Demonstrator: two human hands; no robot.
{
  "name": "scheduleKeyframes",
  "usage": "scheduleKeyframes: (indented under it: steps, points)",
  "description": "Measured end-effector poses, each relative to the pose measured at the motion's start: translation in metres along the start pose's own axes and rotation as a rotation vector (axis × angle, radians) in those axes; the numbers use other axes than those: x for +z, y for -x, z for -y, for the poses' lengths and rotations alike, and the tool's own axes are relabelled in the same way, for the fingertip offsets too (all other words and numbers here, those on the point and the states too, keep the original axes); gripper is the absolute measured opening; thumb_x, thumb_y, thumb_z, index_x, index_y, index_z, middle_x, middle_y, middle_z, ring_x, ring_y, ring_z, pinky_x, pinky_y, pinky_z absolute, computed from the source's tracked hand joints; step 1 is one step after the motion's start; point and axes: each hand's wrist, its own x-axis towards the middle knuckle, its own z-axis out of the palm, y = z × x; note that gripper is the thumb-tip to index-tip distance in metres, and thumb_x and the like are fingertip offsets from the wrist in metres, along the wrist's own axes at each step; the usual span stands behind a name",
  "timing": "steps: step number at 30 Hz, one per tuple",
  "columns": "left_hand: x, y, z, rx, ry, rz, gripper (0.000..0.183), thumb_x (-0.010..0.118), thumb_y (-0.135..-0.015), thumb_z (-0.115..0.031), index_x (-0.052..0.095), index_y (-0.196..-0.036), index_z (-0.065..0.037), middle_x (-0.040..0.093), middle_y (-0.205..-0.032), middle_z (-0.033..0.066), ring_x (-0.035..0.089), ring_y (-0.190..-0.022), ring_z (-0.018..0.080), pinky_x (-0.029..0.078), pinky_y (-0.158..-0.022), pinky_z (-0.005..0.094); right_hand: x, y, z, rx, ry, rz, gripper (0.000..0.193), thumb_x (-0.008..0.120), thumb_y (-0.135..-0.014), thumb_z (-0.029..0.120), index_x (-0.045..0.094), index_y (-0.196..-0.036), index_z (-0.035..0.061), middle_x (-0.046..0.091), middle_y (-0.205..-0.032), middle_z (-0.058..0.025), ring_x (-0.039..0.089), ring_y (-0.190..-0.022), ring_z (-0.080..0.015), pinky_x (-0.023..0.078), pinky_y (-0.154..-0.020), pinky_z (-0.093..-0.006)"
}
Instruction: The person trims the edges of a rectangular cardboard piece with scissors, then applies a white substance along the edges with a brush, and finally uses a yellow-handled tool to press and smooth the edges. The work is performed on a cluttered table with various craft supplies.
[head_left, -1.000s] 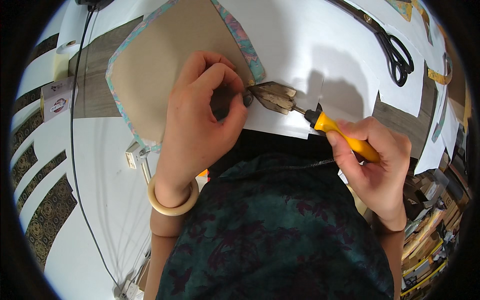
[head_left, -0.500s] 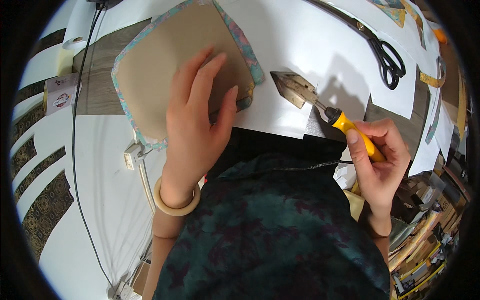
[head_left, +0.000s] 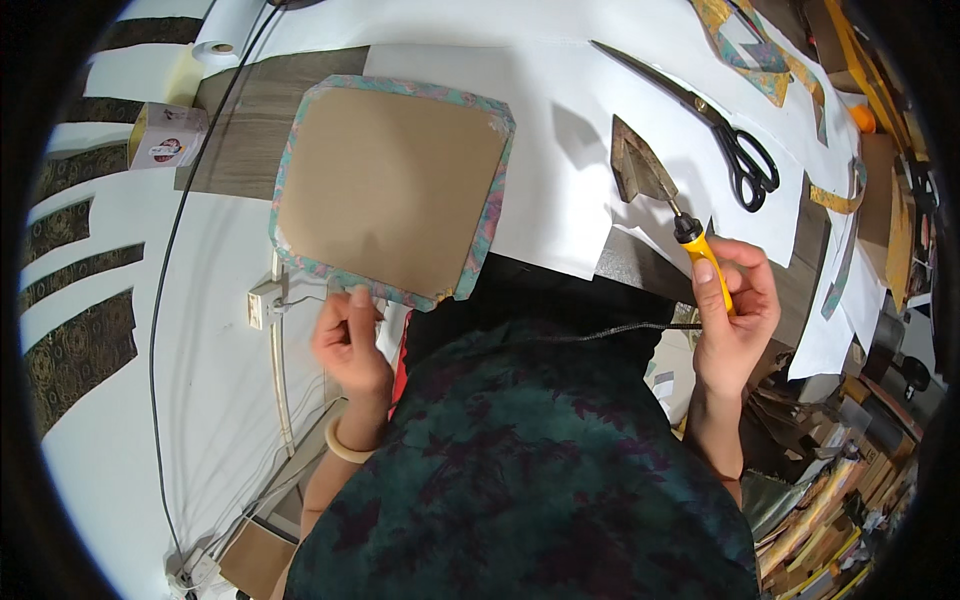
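A tan board (head_left: 390,190) with blunted corners lies on the table, its edges wrapped in turquoise-and-pink patterned fabric. At its near left edge my left hand (head_left: 350,340) is closed, fingers curled and the thumb tip on the fabric border. How far the fingers reach under the edge is hidden. On the right, my right hand (head_left: 735,310) grips the yellow handle of a small corded iron (head_left: 708,268). Its pointed metal head is tilted up over the white paper, apart from the board.
Black-handled scissors (head_left: 745,165) lie beyond the iron on white paper (head_left: 550,200). Patterned fabric scraps (head_left: 745,60) are at the far right. A black cable (head_left: 170,260) crosses the left side, near a white socket box (head_left: 264,305). Dark patterned pieces (head_left: 85,340) lie far left.
The board has turned and now sits squarer to me. My left hand has come off its top, back to its near edge. The iron's head has swung farther away and right.
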Motion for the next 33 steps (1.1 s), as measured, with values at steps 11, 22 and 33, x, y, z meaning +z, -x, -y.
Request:
scheduleKeyframes:
  steps: [11,22,33]
  points:
    - [0.008,-0.01,-0.048,-0.289,0.658,0.258,0.027,0.061,-0.089,-0.001,0.059,-0.116,0.0,0.066,-0.108,0.0085,0.063,-0.098,0.0171,0.047,-0.086,0.0307,0.02,-0.002,-0.001,0.052,-0.543,0.194,0.021,0.045,-0.103,0.023,0.043,-0.121,0.011,0.051,-0.075,-0.0014,0.034,-0.048,-0.0036,0.021,-0.043,-0.0166]
    - [-0.028,-0.059,-0.056,-0.246,0.683,0.629,0.063,0.064,-0.084,-0.03,0.043,-0.135,0.001,0.055,-0.129,0.0155,0.055,-0.115,0.0276,0.042,-0.099,0.0442,0.083,-0.054,0.038,0.046,-0.587,0.247,0.047,0.075,-0.076,-0.007,0.047,-0.11,0.0083,0.055,-0.085,0.0014,0.047,-0.06,-0.0025,0.042,-0.058,-0.0158]
    - [0.069,-0.032,-0.086,-0.249,0.944,0.338,0.025,0.058,-0.091,-0.004,0.057,-0.116,-0.003,0.064,-0.109,0.0067,0.065,-0.094,0.02,0.058,-0.075,0.0347,0.109,-0.037,0.042,0.027,-0.714,0.119,0.019,0.059,-0.096,0.016,0.045,-0.104,0.008,0.065,-0.083,-0.0094,0.043,-0.058,-0.0046,0.034,-0.049,-0.0183]
